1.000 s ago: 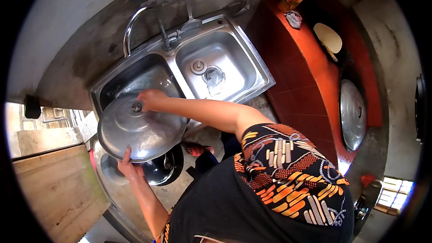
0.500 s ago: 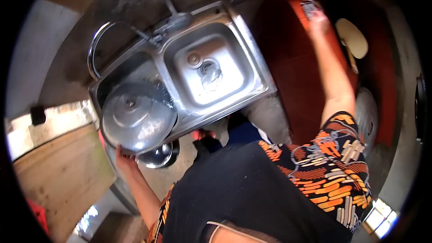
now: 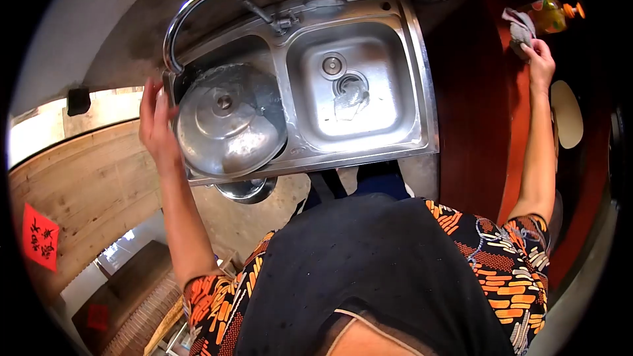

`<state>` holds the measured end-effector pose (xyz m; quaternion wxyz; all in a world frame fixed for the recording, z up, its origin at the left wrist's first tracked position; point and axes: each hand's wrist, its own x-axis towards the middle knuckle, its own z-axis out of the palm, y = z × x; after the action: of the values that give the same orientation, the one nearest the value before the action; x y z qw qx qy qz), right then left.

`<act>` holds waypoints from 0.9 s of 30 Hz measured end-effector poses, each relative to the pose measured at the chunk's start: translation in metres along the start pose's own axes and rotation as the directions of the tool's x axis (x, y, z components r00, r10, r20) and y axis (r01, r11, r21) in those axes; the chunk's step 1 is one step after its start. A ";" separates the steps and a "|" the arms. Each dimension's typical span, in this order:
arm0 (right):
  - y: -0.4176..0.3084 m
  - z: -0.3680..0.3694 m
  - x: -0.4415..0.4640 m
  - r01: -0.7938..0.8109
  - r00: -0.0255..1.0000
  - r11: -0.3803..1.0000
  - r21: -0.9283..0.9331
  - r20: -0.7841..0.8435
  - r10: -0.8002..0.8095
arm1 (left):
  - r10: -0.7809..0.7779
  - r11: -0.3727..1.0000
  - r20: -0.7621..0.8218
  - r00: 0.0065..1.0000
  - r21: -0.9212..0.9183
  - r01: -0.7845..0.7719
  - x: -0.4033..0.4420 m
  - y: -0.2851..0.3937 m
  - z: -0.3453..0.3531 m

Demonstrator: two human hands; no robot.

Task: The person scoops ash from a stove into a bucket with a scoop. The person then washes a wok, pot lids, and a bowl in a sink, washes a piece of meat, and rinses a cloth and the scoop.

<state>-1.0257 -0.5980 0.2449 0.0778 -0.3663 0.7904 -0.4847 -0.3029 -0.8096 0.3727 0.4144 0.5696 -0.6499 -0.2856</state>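
Observation:
My right hand (image 3: 541, 64), at the far right, pinches a crumpled grey-and-white cloth (image 3: 521, 31) over the red counter. Just past the cloth stands or lies a bottle of yellowish liquid (image 3: 551, 15) with an orange cap; I cannot tell which. My left hand (image 3: 157, 125) is raised at the left side of the sink (image 3: 300, 148), fingers apart and nothing in them. Close by it, a large round metal lid (image 3: 214, 115) with a centre knob rests in the left basin, which has water in it. A clear crumpled piece (image 3: 353, 95) lies in the right basin near the drain.
A curved faucet (image 3: 173, 33) arches over the left basin. A ladle-like utensil (image 3: 324, 0) rests at the sink's back edge. Beyond my right forearm is a pale oval board (image 3: 567, 113). A metal pot (image 3: 245, 190) sits on the floor below the sink.
My left hand has left the sink's front-left corner and moved up along its left side, fingers opening. My right hand still has the cloth, now clearer beside the bottle. The view has shifted.

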 end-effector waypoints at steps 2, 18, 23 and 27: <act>-0.064 0.011 -0.030 0.060 0.998 0.951 0.302 -0.040 -0.050 | 0.031 0.988 0.119 0.992 -0.153 -0.012 0.018 0.026 0.017; -0.135 0.369 -0.218 -0.788 0.608 0.063 0.613 0.757 0.238 | 0.128 0.734 0.374 0.918 -0.658 0.166 0.005 0.007 0.152; -0.090 0.405 -0.235 -0.923 0.344 -0.025 0.384 0.853 0.392 | -0.524 0.731 -0.061 0.849 -0.544 0.412 0.062 -0.213 0.169; -0.082 0.407 -0.249 -0.943 0.332 0.192 0.270 0.756 0.565 | -0.578 0.528 0.286 0.764 -0.583 0.618 0.081 -0.297 0.183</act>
<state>-0.6108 -0.7454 0.0436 0.6458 0.0467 0.5667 -0.5096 -0.3122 -0.9626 0.0492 0.4422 0.5688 -0.2860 -0.6318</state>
